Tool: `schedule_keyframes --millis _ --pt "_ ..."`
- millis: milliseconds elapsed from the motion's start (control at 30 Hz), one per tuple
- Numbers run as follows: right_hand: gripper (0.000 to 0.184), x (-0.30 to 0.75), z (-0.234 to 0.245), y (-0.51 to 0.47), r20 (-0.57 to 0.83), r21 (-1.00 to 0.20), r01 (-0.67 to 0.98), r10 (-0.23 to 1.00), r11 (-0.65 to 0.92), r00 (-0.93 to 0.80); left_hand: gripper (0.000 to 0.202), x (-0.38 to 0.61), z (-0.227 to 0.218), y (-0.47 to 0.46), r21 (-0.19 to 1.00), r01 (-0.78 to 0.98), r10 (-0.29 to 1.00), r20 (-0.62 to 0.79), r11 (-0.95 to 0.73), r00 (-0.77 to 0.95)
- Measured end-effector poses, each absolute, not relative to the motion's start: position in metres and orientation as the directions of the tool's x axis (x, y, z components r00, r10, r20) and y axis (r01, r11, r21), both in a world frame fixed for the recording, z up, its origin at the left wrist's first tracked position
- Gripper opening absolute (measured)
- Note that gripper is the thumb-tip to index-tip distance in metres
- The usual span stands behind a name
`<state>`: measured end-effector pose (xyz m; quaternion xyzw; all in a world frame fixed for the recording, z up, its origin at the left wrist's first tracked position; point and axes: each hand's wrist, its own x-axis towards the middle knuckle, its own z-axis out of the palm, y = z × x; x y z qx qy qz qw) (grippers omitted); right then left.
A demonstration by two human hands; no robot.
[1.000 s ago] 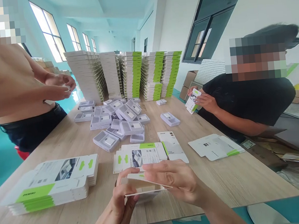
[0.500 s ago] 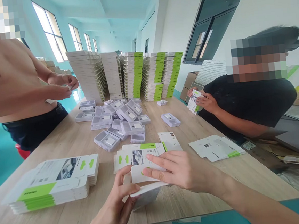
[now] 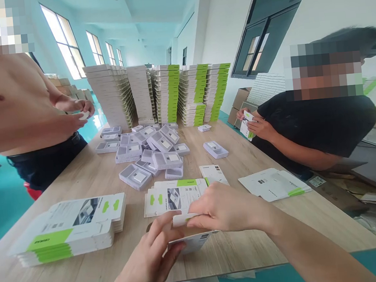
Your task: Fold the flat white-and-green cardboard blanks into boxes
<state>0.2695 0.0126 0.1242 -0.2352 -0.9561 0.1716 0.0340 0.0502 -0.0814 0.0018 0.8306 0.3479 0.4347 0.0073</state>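
Both of my hands work on one small white-and-green carton [image 3: 192,240] just above the near edge of the wooden table [image 3: 89,180]. My left hand [image 3: 152,260] grips its left side from below, fingers curled round it. Over the top, my right hand [image 3: 225,208] presses a white flap [image 3: 181,219] with closed fingers. Flat unfolded cartons [image 3: 175,197] lie on the table right behind the hands.
A stack of flat cartons [image 3: 67,230] lies at my left. Several grey plastic trays [image 3: 149,155] are heaped mid-table, with tall stacks of boxes [image 3: 167,94] behind. A shirtless person [image 3: 24,111] stands left. A person in black [image 3: 318,125] at the right holds a carton [image 3: 246,125].
My right hand has come down and closer to me, folding the raised flap toward the carton. My left hand has shifted up along the carton's side.
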Motion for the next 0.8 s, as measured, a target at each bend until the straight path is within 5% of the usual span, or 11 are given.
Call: schedule_keyframes --millis 233,533,733,800 --pt "0.044 0.272 0.122 0.010 0.062 -0.172 0.317 0.332 0.933 -0.941 0.038 0.054 -0.007 -0.087 0.386 0.484 0.592 0.696 -0.785 0.406" --pt "0.037 0.269 0.119 -0.003 0.120 0.137 0.372 0.357 0.918 -0.926 0.040 0.052 -0.018 -0.081 0.490 0.405 0.629 0.679 -0.772 0.378" --pt "0.041 0.276 0.104 -0.006 0.263 0.150 0.335 0.290 0.930 -0.920 0.073 0.062 -0.039 -0.086 0.628 0.273 0.636 0.769 -0.729 -0.068" --pt "0.042 0.277 0.101 -0.006 0.303 0.140 0.338 0.285 0.931 -0.909 0.065 0.067 -0.041 -0.087 0.687 0.237 0.667 0.726 -0.687 -0.171"
